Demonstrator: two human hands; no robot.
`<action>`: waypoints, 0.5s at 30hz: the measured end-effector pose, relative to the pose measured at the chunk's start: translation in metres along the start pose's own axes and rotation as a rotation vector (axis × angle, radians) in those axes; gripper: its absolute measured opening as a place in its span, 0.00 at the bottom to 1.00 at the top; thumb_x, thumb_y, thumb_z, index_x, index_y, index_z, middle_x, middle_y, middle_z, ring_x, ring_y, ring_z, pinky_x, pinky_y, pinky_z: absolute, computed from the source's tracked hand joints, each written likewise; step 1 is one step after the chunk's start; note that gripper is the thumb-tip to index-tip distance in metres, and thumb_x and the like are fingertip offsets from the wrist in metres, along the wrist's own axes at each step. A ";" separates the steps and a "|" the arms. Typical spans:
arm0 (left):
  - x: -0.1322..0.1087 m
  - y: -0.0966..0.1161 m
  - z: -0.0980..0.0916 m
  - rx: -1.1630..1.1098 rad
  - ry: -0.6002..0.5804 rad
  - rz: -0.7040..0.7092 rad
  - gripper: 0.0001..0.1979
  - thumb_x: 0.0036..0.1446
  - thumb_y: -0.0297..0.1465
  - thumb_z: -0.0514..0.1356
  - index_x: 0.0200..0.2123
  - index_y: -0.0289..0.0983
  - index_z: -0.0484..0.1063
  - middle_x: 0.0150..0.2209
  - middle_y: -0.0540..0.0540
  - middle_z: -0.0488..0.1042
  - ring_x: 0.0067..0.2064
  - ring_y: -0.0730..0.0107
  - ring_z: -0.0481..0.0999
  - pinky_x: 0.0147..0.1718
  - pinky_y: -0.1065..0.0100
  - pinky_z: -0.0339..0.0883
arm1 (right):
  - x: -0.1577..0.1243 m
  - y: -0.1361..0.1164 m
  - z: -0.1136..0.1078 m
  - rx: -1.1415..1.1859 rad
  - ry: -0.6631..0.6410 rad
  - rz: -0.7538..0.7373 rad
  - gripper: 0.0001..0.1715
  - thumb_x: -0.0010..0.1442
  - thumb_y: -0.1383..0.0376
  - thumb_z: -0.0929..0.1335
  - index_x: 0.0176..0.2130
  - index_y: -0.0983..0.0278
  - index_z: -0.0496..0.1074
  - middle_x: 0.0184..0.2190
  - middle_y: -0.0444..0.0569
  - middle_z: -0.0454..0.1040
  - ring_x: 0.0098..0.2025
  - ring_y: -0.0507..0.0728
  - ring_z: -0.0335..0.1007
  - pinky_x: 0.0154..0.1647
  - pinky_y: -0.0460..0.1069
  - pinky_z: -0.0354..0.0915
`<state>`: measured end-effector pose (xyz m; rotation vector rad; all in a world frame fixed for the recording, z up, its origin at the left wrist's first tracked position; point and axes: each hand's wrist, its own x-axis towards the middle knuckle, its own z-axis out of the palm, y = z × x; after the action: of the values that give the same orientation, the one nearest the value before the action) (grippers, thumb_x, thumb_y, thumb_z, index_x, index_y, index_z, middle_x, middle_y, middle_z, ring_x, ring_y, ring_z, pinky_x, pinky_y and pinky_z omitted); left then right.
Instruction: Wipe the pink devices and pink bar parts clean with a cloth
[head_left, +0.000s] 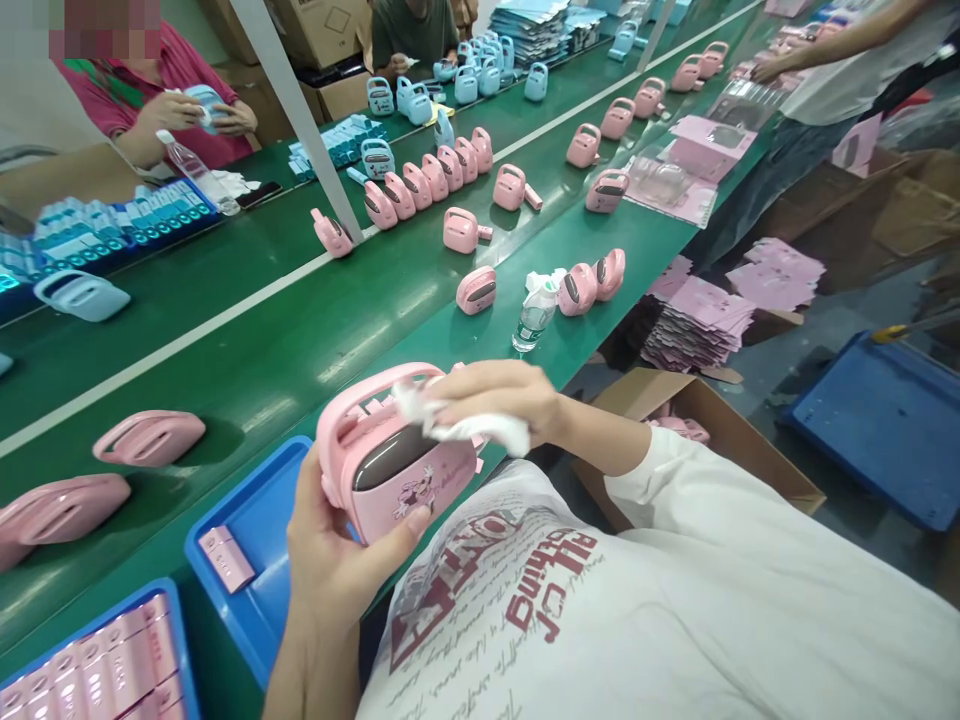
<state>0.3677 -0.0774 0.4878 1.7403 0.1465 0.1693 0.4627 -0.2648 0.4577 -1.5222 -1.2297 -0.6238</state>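
A pink handled device (405,480) with a dark oval window and a cartoon mouse print is gripped in my left hand (337,555). The thumb lies on its front face, and the fingers wrap round the left side. In my right hand (510,395) is a crumpled white cloth (495,432), pressed against the upper right of the window. The fingers partly cover both the cloth and the handle's right end.
A blue tray (274,470) holds one small pink piece (226,558); another tray (180,625) is full of them. Similar pink devices (435,178) line the green belt (292,330). A water bottle (534,315) stands ahead. An open carton (739,455) is at right. Co-workers sit opposite.
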 end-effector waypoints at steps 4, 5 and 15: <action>-0.005 0.009 0.000 -0.059 0.072 -0.035 0.40 0.31 0.32 0.70 0.52 0.41 0.64 0.47 0.44 0.71 0.45 0.58 0.73 0.39 0.65 0.70 | -0.029 0.039 -0.042 -0.309 0.517 0.447 0.22 0.67 0.59 0.56 0.44 0.65 0.74 0.35 0.47 0.77 0.40 0.55 0.75 0.42 0.50 0.71; -0.006 0.011 0.000 -0.069 0.076 -0.040 0.40 0.32 0.32 0.70 0.53 0.41 0.64 0.48 0.44 0.71 0.46 0.58 0.73 0.39 0.65 0.71 | -0.038 0.055 -0.056 -0.445 0.511 0.512 0.22 0.66 0.58 0.57 0.43 0.67 0.74 0.35 0.48 0.77 0.41 0.57 0.75 0.45 0.52 0.70; -0.002 0.004 -0.004 -0.017 0.114 -0.093 0.40 0.32 0.33 0.70 0.54 0.42 0.64 0.47 0.44 0.71 0.48 0.55 0.71 0.41 0.63 0.71 | -0.121 0.157 -0.117 -0.802 0.062 0.910 0.32 0.49 0.78 0.61 0.54 0.73 0.67 0.59 0.63 0.61 0.63 0.64 0.54 0.64 0.60 0.49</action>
<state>0.3650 -0.0751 0.4923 1.7034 0.3087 0.2011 0.5890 -0.4090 0.3311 -2.4470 -0.0968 -0.5370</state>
